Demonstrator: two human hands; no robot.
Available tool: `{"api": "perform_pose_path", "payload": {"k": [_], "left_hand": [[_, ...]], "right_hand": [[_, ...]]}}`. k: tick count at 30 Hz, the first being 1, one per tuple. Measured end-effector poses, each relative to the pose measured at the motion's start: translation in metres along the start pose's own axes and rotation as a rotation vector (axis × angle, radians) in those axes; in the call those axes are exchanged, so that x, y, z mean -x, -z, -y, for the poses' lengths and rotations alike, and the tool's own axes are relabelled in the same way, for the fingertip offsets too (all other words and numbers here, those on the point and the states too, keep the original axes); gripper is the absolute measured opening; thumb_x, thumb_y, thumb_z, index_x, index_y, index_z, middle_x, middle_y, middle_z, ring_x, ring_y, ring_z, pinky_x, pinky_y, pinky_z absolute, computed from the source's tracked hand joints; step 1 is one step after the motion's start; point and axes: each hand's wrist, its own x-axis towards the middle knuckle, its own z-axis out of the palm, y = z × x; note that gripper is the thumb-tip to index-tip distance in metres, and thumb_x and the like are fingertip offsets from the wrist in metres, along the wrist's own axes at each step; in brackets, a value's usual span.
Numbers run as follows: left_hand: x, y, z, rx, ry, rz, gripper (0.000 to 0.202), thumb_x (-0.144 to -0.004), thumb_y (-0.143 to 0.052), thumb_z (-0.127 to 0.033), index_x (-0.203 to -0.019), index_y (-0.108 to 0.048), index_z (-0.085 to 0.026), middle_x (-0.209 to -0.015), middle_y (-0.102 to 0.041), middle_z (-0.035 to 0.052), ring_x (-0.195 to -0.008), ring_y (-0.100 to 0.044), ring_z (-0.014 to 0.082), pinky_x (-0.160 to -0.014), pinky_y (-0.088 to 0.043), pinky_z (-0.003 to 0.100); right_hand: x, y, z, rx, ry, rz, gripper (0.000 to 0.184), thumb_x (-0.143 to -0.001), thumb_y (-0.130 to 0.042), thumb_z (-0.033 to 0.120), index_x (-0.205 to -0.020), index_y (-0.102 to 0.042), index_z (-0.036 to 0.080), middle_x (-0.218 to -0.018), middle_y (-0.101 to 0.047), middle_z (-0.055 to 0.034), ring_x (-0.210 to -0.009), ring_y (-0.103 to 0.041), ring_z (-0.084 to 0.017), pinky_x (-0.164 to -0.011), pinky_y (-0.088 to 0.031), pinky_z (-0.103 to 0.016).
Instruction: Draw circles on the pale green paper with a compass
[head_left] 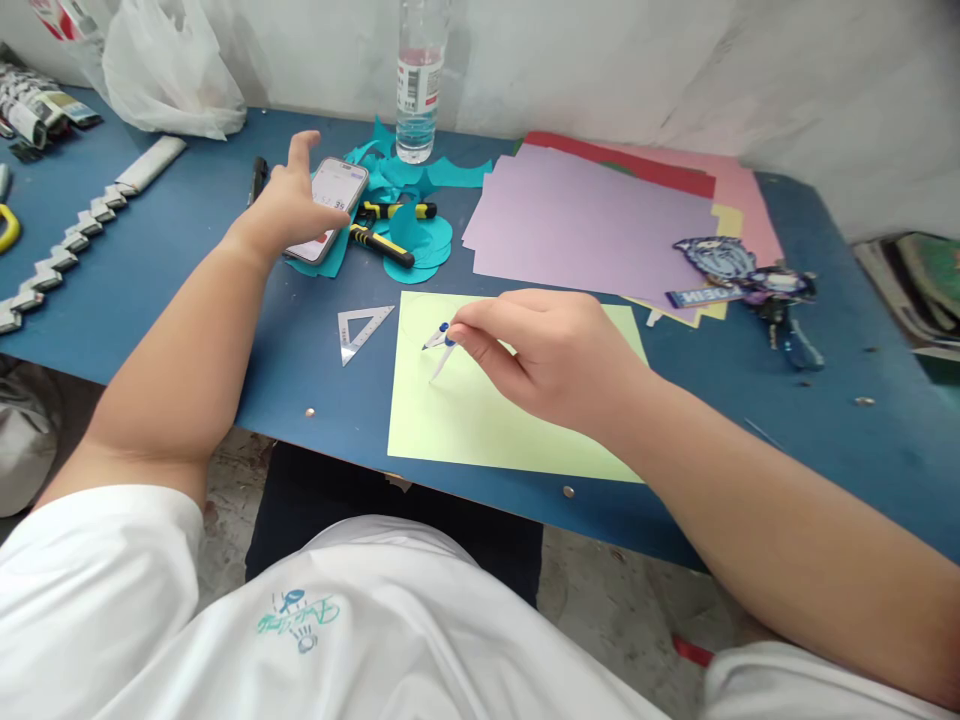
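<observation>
My right hand (544, 350) pinches the top of a small white and blue drawing compass (442, 362) between thumb and fingertips. Its two legs are spread over the left part of a light green sheet of paper (510, 435). A faint curved line shows near the sheet's upper left corner. My left hand (283, 205) is over the left side of a smartphone (341, 185) with a lit screen, its thumb and a finger spread apart. Whether it touches the screen I cannot tell. Left of the sheet lies a clear triangular ruler (364, 332).
Behind the phone are teal paper scraps (457, 172), cut teal circles (431, 250), yellow-black cutters (382, 246) and a water bottle (418, 100). Coloured sheets (585, 215) and a crumpled wrapper (716, 262) lie at right. A folded-paper strip (75, 240) and plastic bag (172, 70) are left.
</observation>
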Motion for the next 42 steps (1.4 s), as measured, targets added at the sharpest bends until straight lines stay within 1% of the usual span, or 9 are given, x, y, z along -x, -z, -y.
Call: {"api": "perform_pose_path", "payload": {"k": [3,6,9,11,14,19,24,32,42], "left_hand": [[0.012,0.005,-0.006,0.037,-0.042,-0.183,0.111,-0.098,-0.079,-0.063,-0.192,-0.031,-0.025,-0.186,-0.048,0.0139,-0.145,-0.053,0.0307,-0.13,-0.046,0.055],[0.031,0.006,-0.02,0.04,-0.14,-0.229,0.076,-0.101,-0.075,-0.042,-0.17,-0.065,-0.013,-0.162,-0.074,0.0182,-0.133,-0.069,0.0295,-0.115,-0.056,0.048],[0.047,-0.002,-0.037,0.062,-0.263,-0.096,0.053,-0.102,-0.074,-0.05,-0.15,-0.08,-0.027,-0.134,-0.089,0.0057,-0.112,-0.075,0.0258,-0.101,-0.06,0.043],[0.05,-0.014,-0.044,0.048,-0.416,0.056,0.046,-0.102,-0.072,-0.057,-0.136,-0.086,-0.029,-0.123,-0.091,0.0055,-0.104,-0.075,0.0264,-0.098,-0.06,0.044],[0.046,-0.035,-0.05,0.013,-0.601,0.144,0.043,-0.1,-0.07,-0.055,-0.125,-0.09,-0.026,-0.107,-0.088,0.0078,-0.097,-0.077,0.0281,-0.092,-0.059,0.044],[0.038,-0.053,-0.05,-0.013,-0.654,0.134,0.04,-0.099,-0.07,-0.047,-0.125,-0.09,-0.026,-0.103,-0.088,0.0068,-0.102,-0.082,0.0309,-0.092,-0.058,0.041],[0.038,-0.053,-0.049,0.016,-0.707,0.135,0.044,-0.1,-0.071,-0.044,-0.137,-0.089,-0.026,-0.112,-0.09,0.0071,-0.097,-0.082,0.0268,-0.088,-0.058,0.036],[0.027,-0.058,-0.041,0.067,-0.796,0.145,0.032,-0.098,-0.076,-0.039,-0.121,-0.095,-0.027,-0.105,-0.091,0.0079,-0.092,-0.081,0.025,-0.08,-0.056,0.033],[0.027,-0.058,-0.043,-0.01,-0.828,0.264,0.031,-0.099,-0.074,-0.043,-0.117,-0.093,-0.027,-0.101,-0.089,0.0062,-0.084,-0.073,0.0224,-0.074,-0.049,0.033]], "right_hand": [[0.0,-0.001,-0.001,0.002,-0.005,-0.013,0.04,-0.129,-0.048,0.044,-0.11,-0.079,0.026,-0.085,-0.08,-0.0061,-0.074,-0.071,-0.024,-0.07,-0.048,-0.039],[0.0,0.0,0.001,-0.003,-0.007,-0.024,0.041,-0.13,-0.048,0.043,-0.108,-0.078,0.026,-0.083,-0.079,-0.0058,-0.073,-0.069,-0.023,-0.069,-0.048,-0.038],[0.0,0.001,0.003,-0.012,-0.006,-0.018,0.04,-0.13,-0.049,0.042,-0.108,-0.078,0.025,-0.088,-0.081,-0.007,-0.076,-0.071,-0.023,-0.071,-0.049,-0.037],[0.001,0.002,0.004,-0.016,-0.007,-0.004,0.04,-0.13,-0.049,0.042,-0.109,-0.079,0.025,-0.091,-0.082,-0.0077,-0.08,-0.073,-0.024,-0.072,-0.049,-0.037],[0.002,0.003,0.004,-0.016,-0.009,0.003,0.039,-0.13,-0.049,0.043,-0.113,-0.079,0.025,-0.095,-0.083,-0.0081,-0.085,-0.076,-0.024,-0.073,-0.049,-0.037],[0.004,0.002,0.004,-0.009,-0.009,-0.015,0.04,-0.13,-0.049,0.041,-0.113,-0.08,0.024,-0.098,-0.085,-0.0094,-0.088,-0.078,-0.025,-0.074,-0.052,-0.037],[0.003,0.002,0.002,-0.038,-0.012,-0.045,0.039,-0.129,-0.049,0.039,-0.118,-0.084,0.024,-0.102,-0.086,-0.0099,-0.088,-0.079,-0.025,-0.077,-0.057,-0.038],[0.003,-0.005,0.002,-0.189,-0.038,-0.146,0.029,-0.125,-0.062,0.042,-0.126,-0.089,0.032,-0.112,-0.091,-0.0094,-0.099,-0.087,-0.028,-0.087,-0.071,-0.043],[0.009,-0.014,-0.001,-0.235,-0.04,-0.13,0.019,-0.122,-0.071,0.04,-0.128,-0.087,0.034,-0.113,-0.092,-0.006,-0.099,-0.09,-0.027,-0.09,-0.073,-0.041]]}}
